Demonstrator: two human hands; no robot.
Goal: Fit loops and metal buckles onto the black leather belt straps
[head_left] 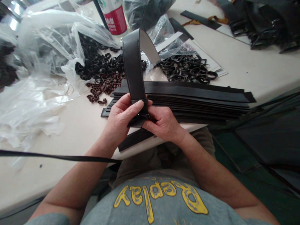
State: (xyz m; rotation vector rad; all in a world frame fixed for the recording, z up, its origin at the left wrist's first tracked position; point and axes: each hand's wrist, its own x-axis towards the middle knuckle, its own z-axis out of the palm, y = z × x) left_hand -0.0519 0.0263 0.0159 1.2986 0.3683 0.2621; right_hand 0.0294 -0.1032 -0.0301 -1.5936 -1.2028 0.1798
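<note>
Strap: black leather belt strap (133, 68), held up over the worktop (243, 67) near its front edge; it rises from the hands and arches away, pale underside showing.
Left hand (121, 112): fingers grasping the strap, thumb pressed on its face.
Right hand (166, 123): thumb and bent forefinger grasping the strap's short lower end.
Fitting: dark part (143, 116) between both hands; buckle or keeper loop, I cannot tell which from here, as fingers hide much of it.
Step in hand: I judge it to be seating that fitting at the strap end.
Next move: I'd say it calls for a firm left pinch while the right fingers align the short end flat.
Strap stack: black straps (191, 94) along the front edge, running right.
Loose parts: black loops (104, 63), brown loops (108, 83) and black buckles (187, 69), all farther from the front edge than the hands.
</note>
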